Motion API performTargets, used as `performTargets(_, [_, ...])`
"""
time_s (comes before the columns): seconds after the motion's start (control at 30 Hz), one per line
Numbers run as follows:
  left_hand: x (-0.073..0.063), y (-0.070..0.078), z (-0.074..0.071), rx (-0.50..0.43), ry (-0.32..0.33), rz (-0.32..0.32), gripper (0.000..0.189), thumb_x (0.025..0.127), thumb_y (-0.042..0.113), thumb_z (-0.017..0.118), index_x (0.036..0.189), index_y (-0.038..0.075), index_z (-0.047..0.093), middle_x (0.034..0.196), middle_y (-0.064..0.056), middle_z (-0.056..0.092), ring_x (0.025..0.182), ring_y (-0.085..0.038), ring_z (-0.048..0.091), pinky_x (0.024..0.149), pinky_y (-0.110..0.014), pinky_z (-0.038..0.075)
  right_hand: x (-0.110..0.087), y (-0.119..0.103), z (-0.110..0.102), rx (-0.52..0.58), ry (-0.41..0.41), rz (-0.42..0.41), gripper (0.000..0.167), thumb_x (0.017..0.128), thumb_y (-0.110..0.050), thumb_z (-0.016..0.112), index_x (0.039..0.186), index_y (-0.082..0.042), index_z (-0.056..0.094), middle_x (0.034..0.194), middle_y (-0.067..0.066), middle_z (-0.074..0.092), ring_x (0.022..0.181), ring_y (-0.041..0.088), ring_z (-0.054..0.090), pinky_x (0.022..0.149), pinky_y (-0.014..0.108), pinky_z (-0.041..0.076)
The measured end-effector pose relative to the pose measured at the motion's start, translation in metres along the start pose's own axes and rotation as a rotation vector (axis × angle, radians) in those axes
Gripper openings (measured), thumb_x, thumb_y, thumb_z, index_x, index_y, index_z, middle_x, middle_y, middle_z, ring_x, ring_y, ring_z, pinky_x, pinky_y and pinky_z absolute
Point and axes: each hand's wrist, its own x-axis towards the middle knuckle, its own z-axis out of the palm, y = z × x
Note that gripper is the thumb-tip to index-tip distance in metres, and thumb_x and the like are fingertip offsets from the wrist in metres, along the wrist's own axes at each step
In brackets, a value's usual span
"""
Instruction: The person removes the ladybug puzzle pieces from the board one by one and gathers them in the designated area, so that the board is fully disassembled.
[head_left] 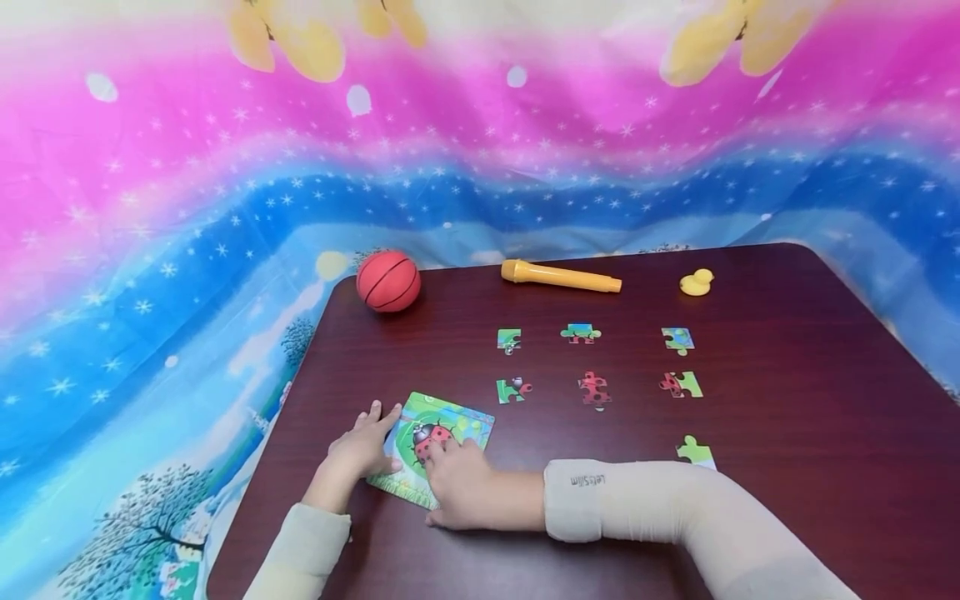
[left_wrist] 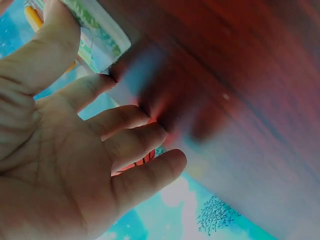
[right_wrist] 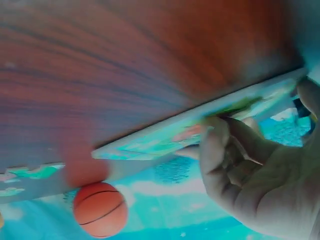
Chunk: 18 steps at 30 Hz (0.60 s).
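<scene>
A square ladybug picture board (head_left: 416,417) lies on the table's left side, slightly turned. My left hand (head_left: 362,450) is at its left edge, fingers spread, thumb against the board; in the left wrist view the palm of the left hand (left_wrist: 60,150) shows. My right hand (head_left: 465,486) rests over the board's right part, fingertips on the ladybug picture. In the right wrist view, the bent fingers of the right hand (right_wrist: 240,165) touch the board's face (right_wrist: 165,135), with the thumb at its edge.
Several ladybug puzzle pieces (head_left: 595,388) are spread over the middle and right of the dark wood table (head_left: 810,375); one lies partly behind the right sleeve (head_left: 637,500). Along the back are a red ball (head_left: 388,282), a yellow toy microphone (head_left: 562,276) and a yellow duck (head_left: 697,283).
</scene>
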Motion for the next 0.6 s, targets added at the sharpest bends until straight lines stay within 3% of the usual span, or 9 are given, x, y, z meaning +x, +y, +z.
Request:
performTargets(0.13, [-0.002, -0.001, 0.0, -0.008, 0.022, -0.032, 0.097, 0.073, 0.024, 0.081, 0.15, 0.008, 0.023, 0.153, -0.026, 0.011, 0.14, -0.044, 0.012, 0.102, -0.065, 0.025, -0.001, 0.001, -0.005, 0.018, -0.019, -0.013, 0.064, 0.073, -0.069, 0.062, 0.109, -0.015, 0.065, 0.101, 0.0, 0.054, 0.092, 0.016, 0.054, 0.07, 0.033, 0.046])
performTargets(0.37, [-0.002, 0.001, 0.004, 0.022, 0.016, -0.066, 0.11, 0.067, 0.03, 0.084, 0.15, 0.003, 0.017, 0.154, -0.027, 0.01, 0.14, -0.045, 0.01, 0.102, -0.066, 0.024, 0.002, 0.011, -0.011, 0.165, -0.121, 0.045, 0.049, 0.075, -0.044, 0.073, 0.113, -0.016, 0.062, 0.107, -0.002, 0.054, 0.1, 0.014, 0.052, 0.076, 0.032, 0.046])
performTargets(0.6, [-0.003, 0.003, 0.004, 0.047, -0.015, -0.083, 0.11, 0.068, 0.032, 0.084, 0.147, -0.006, 0.017, 0.153, -0.029, 0.011, 0.139, -0.044, 0.016, 0.101, -0.065, 0.027, 0.007, 0.017, -0.005, 0.342, -0.133, 0.119, 0.054, 0.068, -0.038, 0.08, 0.109, -0.012, 0.057, 0.105, 0.0, 0.054, 0.089, 0.014, 0.055, 0.068, 0.031, 0.05])
